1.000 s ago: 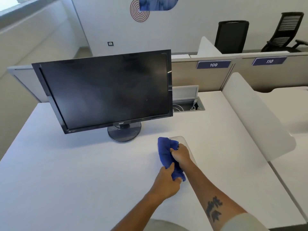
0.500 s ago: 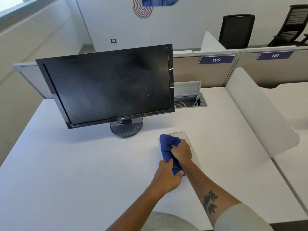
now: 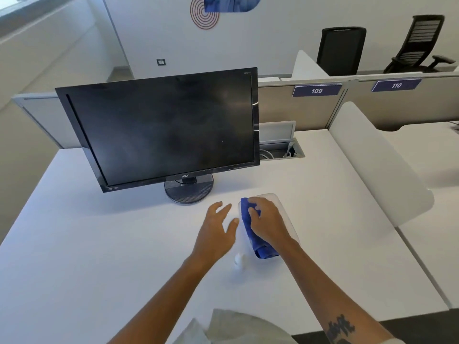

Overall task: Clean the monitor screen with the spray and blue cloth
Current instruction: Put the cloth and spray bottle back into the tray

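Observation:
A black monitor [image 3: 161,130] with a dark, smudged screen stands on the white desk [image 3: 87,256]. The blue cloth [image 3: 250,234] lies folded in a shallow clear tray [image 3: 282,203] in front of the monitor's right side. My right hand [image 3: 269,220] rests on top of the cloth with its fingers curled over it. My left hand [image 3: 218,227] hovers just left of the tray with fingers spread and nothing in it. A small white spray bottle [image 3: 239,262] sits on the desk below my left hand, close to the tray's near corner.
The monitor's round base [image 3: 188,189] sits just beyond my left hand. An open cable box [image 3: 280,151] is set into the desk behind the tray. A white divider panel [image 3: 377,165] borders the desk on the right. Office chairs [image 3: 340,49] stand beyond the partition.
My left hand has let go of the cloth and moved left with its fingers spread. My right hand has pressed the cloth flatter into the tray. The spray bottle has come into view.

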Demonstrator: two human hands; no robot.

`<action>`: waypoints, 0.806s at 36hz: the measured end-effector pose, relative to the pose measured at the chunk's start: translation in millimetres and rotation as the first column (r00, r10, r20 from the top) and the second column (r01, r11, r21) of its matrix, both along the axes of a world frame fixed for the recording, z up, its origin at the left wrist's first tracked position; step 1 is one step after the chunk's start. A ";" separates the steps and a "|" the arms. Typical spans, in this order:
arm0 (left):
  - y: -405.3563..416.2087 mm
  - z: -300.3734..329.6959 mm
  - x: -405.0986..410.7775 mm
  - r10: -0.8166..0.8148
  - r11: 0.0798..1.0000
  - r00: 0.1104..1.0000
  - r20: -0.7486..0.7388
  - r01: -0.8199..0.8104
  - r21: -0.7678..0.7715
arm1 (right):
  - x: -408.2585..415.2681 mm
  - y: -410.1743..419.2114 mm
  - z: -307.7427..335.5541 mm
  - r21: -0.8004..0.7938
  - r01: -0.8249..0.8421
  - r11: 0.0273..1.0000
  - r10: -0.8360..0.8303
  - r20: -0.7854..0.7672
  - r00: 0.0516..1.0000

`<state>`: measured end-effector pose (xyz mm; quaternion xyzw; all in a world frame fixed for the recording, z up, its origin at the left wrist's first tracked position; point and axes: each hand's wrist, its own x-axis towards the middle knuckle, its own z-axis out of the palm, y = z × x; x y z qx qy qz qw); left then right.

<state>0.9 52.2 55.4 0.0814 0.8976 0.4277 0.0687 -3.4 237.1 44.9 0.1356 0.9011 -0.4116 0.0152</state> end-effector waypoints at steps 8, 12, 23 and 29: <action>-55.2 -23.2 -8.2 0.058 0.986 0.996 0.065 -0.047 -0.160 | 31.4 -25.6 10.0 -0.018 -0.212 0.977 0.213 0.147 0.966; -82.4 -49.6 -5.3 0.005 0.960 0.989 0.148 0.037 -0.278 | 42.5 -38.0 15.9 0.135 -0.313 0.940 0.276 0.236 0.932; -127.2 -98.7 14.8 -0.086 0.787 0.944 0.318 0.260 -0.559 | 63.5 -60.4 -7.6 0.409 -0.526 0.745 0.380 0.387 0.840; -139.9 -115.2 25.0 -0.104 0.760 0.930 0.354 0.303 -0.575 | 65.4 -62.4 -22.0 0.423 -0.504 0.753 0.355 0.384 0.852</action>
